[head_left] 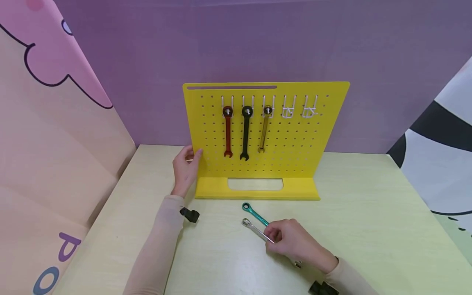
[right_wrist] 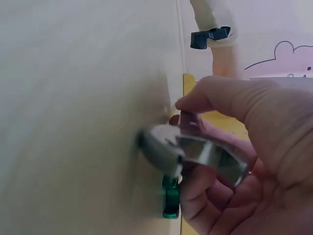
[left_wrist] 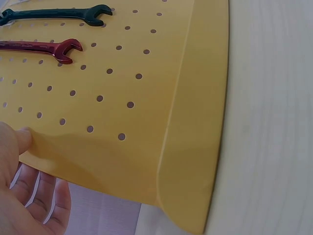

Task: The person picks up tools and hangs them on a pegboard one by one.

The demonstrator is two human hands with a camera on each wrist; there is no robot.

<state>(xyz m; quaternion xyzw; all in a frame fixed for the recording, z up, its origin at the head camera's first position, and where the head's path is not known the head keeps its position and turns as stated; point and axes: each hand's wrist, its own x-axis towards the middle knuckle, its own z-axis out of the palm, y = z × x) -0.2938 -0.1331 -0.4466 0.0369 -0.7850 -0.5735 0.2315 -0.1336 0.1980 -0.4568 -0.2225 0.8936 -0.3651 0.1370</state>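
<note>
A yellow pegboard stand (head_left: 302, 189) stands upright, and my left hand (head_left: 186, 170) grips its left edge. In the left wrist view the thumb (left_wrist: 23, 140) lies on the board's front while the other fingers are behind the edge. Between thumb and fingers, my right hand (head_left: 295, 241) pinches a silver combination wrench (head_left: 254, 229) above the table. Its open jaw end is near the camera in the right wrist view. A teal ratchet wrench (head_left: 255, 214) lies just beyond the silver one, its far end hidden by the right hand.
A red wrench (head_left: 228, 133), a black-looking wrench (head_left: 245, 133) and a gold wrench (head_left: 264, 129) hang on the board. Two white hook sets to their right (head_left: 288, 111) hold nothing. Behind the pale table (head_left: 217, 254) rises a purple backdrop (head_left: 258, 41).
</note>
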